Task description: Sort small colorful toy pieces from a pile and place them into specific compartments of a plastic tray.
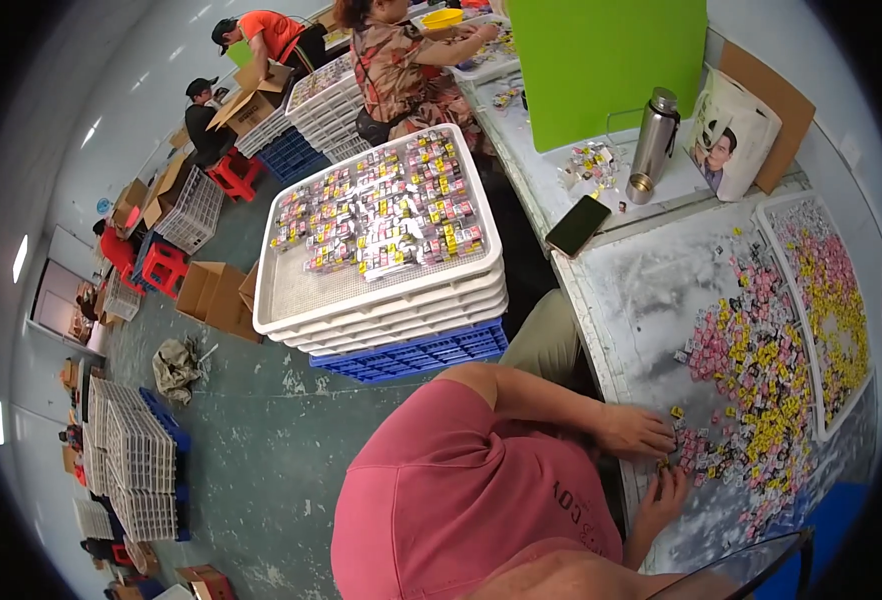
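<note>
My left hand (637,431) rests at the near edge of the work table, its fingers bent and close together. Just below it in the view, my right hand (665,495) has its fingertips drawn together, almost meeting the left ones. Whatever small piece lies between the fingertips is too small to make out. Right beside both hands spreads a loose heap of small square pieces (761,400) in yellow, pink, white and black. Past the heap, a white-rimmed tray (799,330) holds many more of the same yellow and pink pieces.
A phone (578,225), a steel flask (653,140), its cup (641,188), a bag (733,150) and a green board (611,70) stand further along. Behind me, stacked white trays (391,297) with bagged pieces sit on a blue crate (411,352). Several people work beyond.
</note>
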A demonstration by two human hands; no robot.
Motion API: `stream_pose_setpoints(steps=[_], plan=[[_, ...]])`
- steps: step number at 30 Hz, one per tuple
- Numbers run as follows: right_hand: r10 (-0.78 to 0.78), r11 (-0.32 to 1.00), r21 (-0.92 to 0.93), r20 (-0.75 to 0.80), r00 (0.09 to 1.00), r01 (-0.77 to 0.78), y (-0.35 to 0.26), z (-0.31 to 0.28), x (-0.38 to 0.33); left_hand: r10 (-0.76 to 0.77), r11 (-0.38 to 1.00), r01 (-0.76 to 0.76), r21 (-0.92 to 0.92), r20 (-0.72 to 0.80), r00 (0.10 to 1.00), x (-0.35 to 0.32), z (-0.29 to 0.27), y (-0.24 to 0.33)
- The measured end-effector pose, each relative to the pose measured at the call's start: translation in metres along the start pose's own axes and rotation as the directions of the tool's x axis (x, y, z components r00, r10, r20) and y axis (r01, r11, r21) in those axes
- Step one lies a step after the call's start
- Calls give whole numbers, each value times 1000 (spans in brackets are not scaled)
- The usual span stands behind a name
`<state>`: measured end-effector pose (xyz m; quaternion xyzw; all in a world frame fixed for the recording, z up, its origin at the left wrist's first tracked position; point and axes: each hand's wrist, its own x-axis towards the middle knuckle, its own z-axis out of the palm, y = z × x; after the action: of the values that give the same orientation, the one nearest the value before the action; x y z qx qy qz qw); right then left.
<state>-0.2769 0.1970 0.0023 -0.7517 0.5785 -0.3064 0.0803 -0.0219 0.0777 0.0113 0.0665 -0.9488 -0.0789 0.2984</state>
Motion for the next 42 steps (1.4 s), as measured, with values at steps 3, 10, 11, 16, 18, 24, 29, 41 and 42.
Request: stream_pose_setpoints(steps=[3, 10, 11, 16, 18, 24, 29, 41, 42], plan=[[-38, 997, -70, 85, 996, 44, -30, -8, 10, -52, 993, 66, -100, 132, 990, -8, 8, 0], [-16, 978, -202, 148, 989, 46, -22, 2, -14, -89, 996, 87, 23, 163, 983, -19, 28, 1], [-6, 962, -267, 159, 987, 49, -21, 1, -16, -89, 996, 86, 26, 167, 982, -18, 28, 3], [-7, 978, -204, 130, 992, 33, -29, -2, -13, -137, 977, 182, -112, 323, 936, -7, 15, 8], [-7, 997, -75, 122, 992, 16, -30, -8, -12, -198, 965, 235, -116, 266, 943, -14, 14, 6], [251, 968, 18, -174, 952, -252, -19, -25, -12, -252, 959, 271, -77, 199, 947, 7, -5, -8], [496, 863, 85, -319, 807, -497, -10, -48, -40, -221, 964, 250, -96, 241, 945, 32, -7, -20], [412, 603, -338, -643, 645, -722, 93, -115, -70, -282, 958, 288, -3, 194, 939, 19, -23, 0], [462, 529, -363, -634, 620, -767, 95, -117, -72, -265, 960, 278, -41, 190, 945, 15, -20, 0]])
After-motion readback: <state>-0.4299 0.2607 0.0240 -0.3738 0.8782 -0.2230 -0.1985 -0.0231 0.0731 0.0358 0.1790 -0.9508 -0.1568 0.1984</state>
